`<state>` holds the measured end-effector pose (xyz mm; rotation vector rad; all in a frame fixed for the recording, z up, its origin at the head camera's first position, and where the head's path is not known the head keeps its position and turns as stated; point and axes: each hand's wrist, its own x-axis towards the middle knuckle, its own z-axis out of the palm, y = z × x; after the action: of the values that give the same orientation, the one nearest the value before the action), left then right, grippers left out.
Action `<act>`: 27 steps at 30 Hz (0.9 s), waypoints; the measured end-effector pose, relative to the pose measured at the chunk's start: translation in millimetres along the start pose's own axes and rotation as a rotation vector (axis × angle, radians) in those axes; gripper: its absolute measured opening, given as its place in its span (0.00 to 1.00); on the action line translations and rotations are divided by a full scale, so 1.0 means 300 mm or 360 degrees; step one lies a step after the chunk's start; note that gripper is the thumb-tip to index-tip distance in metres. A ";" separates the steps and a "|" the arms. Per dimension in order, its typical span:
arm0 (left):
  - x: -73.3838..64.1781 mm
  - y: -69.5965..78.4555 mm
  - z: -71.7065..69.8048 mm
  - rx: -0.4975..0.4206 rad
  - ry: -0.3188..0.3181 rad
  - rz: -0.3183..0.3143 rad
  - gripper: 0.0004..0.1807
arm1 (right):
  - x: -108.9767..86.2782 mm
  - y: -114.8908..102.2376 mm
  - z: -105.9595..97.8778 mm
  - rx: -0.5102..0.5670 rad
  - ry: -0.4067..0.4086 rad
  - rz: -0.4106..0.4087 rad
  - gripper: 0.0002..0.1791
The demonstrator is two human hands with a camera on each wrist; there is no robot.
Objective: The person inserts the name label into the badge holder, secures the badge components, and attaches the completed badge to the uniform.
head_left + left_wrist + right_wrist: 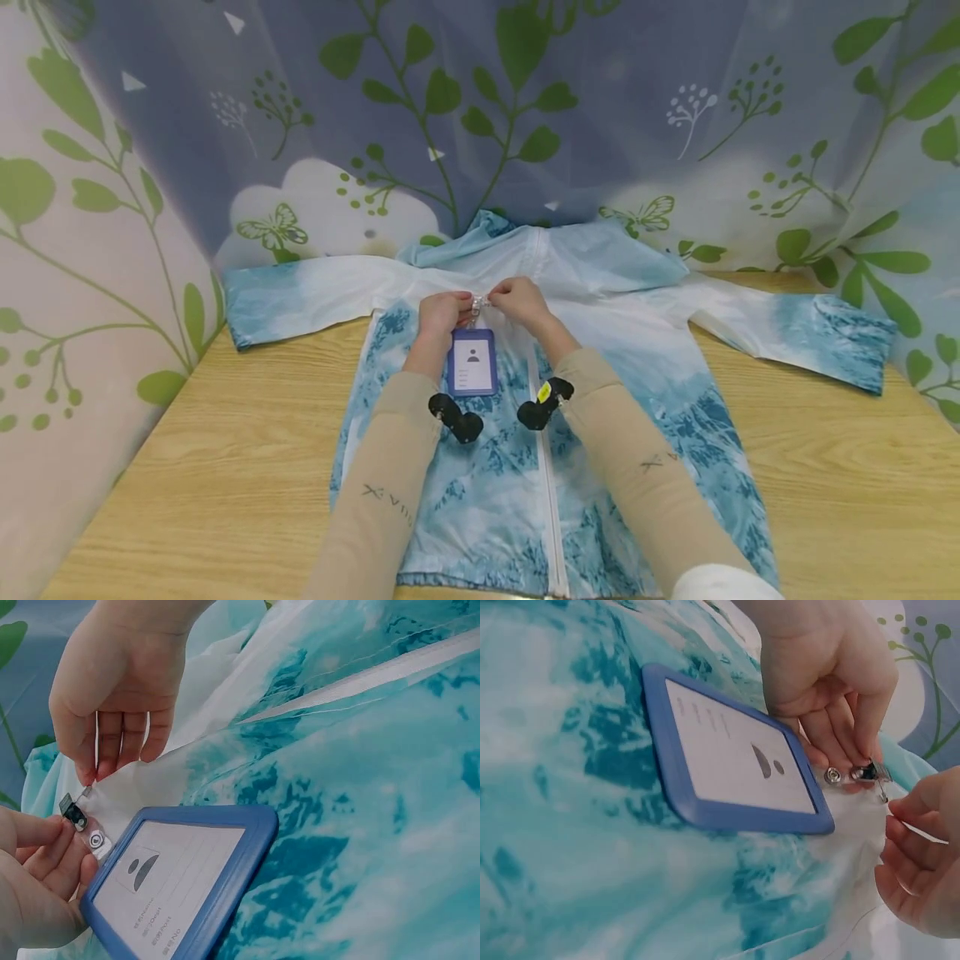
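Note:
A blue-framed ID badge (473,362) with a white card lies on the front of a white and teal jacket (480,483), below its left shoulder. At its top, a clear strap with a metal snap (96,839) leads to a metal badge clip (75,814). My left hand (444,315) pinches this clip between thumb and fingers. Opposite it, my right hand (522,302) pinches the thin pin (883,795) at the clip's far side, close against the jacket's white fabric. Whether the pin passes through the fabric is hidden by the fingers.
The jacket is spread on a wooden table (225,450), its sleeves (300,300) stretched to both sides and its hood at the back. A zipper (551,508) runs down its middle. Behind stands a leaf-patterned curtain (600,125).

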<state>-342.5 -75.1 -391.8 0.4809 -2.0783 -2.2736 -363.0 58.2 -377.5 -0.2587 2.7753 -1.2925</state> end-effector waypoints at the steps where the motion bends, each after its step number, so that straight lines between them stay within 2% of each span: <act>1: 0.000 -0.001 0.000 -0.0001 0.0004 0.0007 0.14 | -0.002 0.003 0.001 0.0016 -0.0022 0.0008 0.14; 6: -0.005 -0.005 0.003 0.0022 0.0011 0.0047 0.15 | -0.006 0.015 0.012 -0.0019 -0.0127 -0.0092 0.15; 10: -0.006 -0.005 0.010 0.0146 -0.0037 0.0077 0.15 | -0.006 0.019 0.020 -0.0082 -0.0135 -0.0190 0.14; 14: -0.007 -0.005 0.012 0.0277 -0.0074 0.0100 0.17 | -0.011 0.017 0.022 -0.0063 -0.0111 -0.0175 0.13; 20: -0.013 0.004 0.011 0.0359 -0.0128 0.0139 0.20 | -0.017 0.012 0.019 -0.0031 -0.0089 -0.0200 0.12; 24: -0.015 0.004 0.012 0.0536 -0.0090 0.0169 0.20 | -0.022 0.012 0.019 -0.0015 -0.0084 -0.0211 0.12; 27: -0.014 0.002 0.013 0.0613 -0.0047 0.0175 0.20 | -0.025 0.015 0.021 -0.0009 -0.0087 -0.0198 0.12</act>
<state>-339.5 -70.5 -390.1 0.3313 -2.4980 -1.8351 -355.5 57.7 -385.2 -0.4670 2.7566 -1.2828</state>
